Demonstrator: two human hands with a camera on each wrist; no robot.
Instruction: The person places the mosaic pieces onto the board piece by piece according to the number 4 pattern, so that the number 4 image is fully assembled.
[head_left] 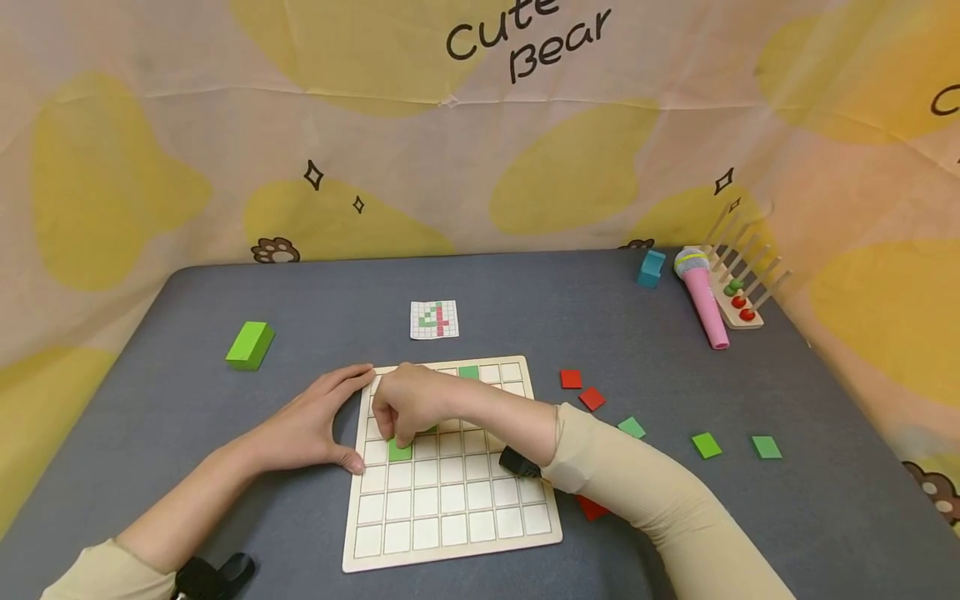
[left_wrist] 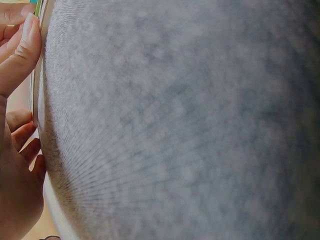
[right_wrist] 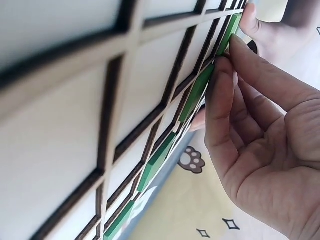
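A wooden grid board (head_left: 450,556) with white square cells lies on the table. My right hand (head_left: 412,400) reaches over its upper left part, and thumb and forefinger pinch a green square tile (head_left: 400,451) at a cell. In the right wrist view, the fingertips touch this green tile (right_wrist: 228,36), and more green tiles (right_wrist: 156,161) sit in cells in a slanting row. Another green tile (head_left: 468,372) shows in the top row. My left hand (head_left: 307,425) rests against the board's left edge, thumb and fingers spread; the left wrist view shows the thumb (left_wrist: 22,55) on that edge.
Loose red tiles (head_left: 571,379) and green tiles (head_left: 707,446) lie right of the board. Behind it is a pattern card (head_left: 434,320) with a green and red figure. A green block (head_left: 251,346) stands left; a blue block (head_left: 651,269), pink microphone (head_left: 706,304) and peg rack (head_left: 738,310) stand back right.
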